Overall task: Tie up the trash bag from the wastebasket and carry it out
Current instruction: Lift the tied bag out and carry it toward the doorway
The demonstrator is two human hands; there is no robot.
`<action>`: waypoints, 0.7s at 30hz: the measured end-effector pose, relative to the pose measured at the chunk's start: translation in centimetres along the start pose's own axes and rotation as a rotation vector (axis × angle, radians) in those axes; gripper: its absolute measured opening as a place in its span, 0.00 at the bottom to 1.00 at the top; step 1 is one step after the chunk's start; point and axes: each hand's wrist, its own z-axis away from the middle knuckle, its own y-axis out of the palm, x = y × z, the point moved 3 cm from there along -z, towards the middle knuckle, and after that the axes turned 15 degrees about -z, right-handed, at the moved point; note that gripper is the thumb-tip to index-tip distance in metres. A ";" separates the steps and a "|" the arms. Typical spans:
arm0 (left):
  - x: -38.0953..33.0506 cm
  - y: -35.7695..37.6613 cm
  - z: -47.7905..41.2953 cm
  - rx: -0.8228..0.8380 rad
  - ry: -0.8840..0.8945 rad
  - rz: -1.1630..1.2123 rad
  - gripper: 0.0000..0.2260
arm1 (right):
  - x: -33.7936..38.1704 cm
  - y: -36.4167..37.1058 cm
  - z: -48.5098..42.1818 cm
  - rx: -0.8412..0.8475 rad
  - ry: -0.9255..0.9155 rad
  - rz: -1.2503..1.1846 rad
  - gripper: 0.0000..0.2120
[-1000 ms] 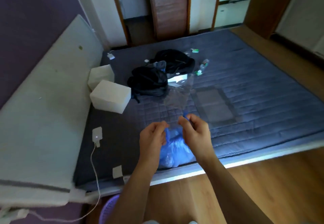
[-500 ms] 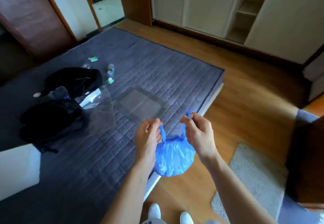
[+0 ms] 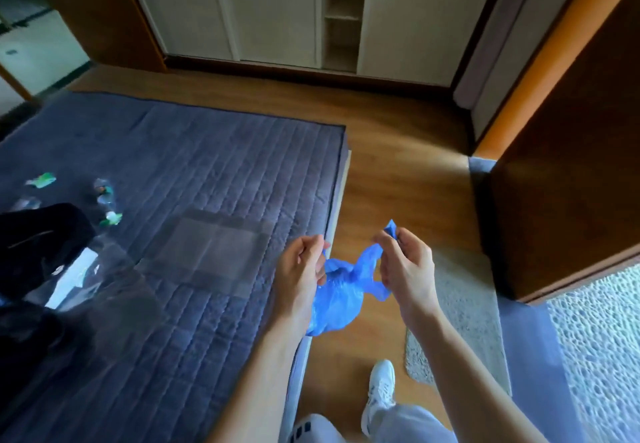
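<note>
A small blue plastic trash bag [image 3: 337, 299] hangs in the air between my hands, above the bed's edge and the wooden floor. My left hand [image 3: 300, 274] pinches one of its top corners. My right hand [image 3: 405, 266] grips the other corner, whose tip sticks up above my fingers. The two corners are pulled apart and cross at a twist on top of the bag. The wastebasket is not in view.
A bed with a grey quilted cover [image 3: 194, 179] fills the left, with black bags [image 3: 38, 245], clear plastic and small bottles [image 3: 104, 193] on it. White closet doors [image 3: 277, 9] stand ahead, a brown door [image 3: 568, 179] at the right, a grey mat [image 3: 460, 321] by my shoe [image 3: 379, 390].
The view has swung right, away from the bed toward the closet and floor. My hands have drawn the bag's corners further apart, and the bag now hangs beside the bed's edge.
</note>
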 end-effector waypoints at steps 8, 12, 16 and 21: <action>-0.7 3.8 -3.8 0.095 0.072 -0.030 0.09 | -0.2 -1.6 -3.6 -0.102 -0.024 0.023 0.20; -0.9 6.9 -6.5 0.137 0.107 -0.061 0.08 | -0.1 -3.2 -7.5 -0.126 -0.033 0.026 0.19; -1.9 11.1 -11.0 0.117 0.095 -0.102 0.08 | 0.3 -4.9 -13.6 -0.103 -0.091 0.094 0.20; -3.7 17.7 -17.4 0.008 -0.011 -0.098 0.09 | 2.1 -6.8 -22.4 0.008 -0.169 0.190 0.23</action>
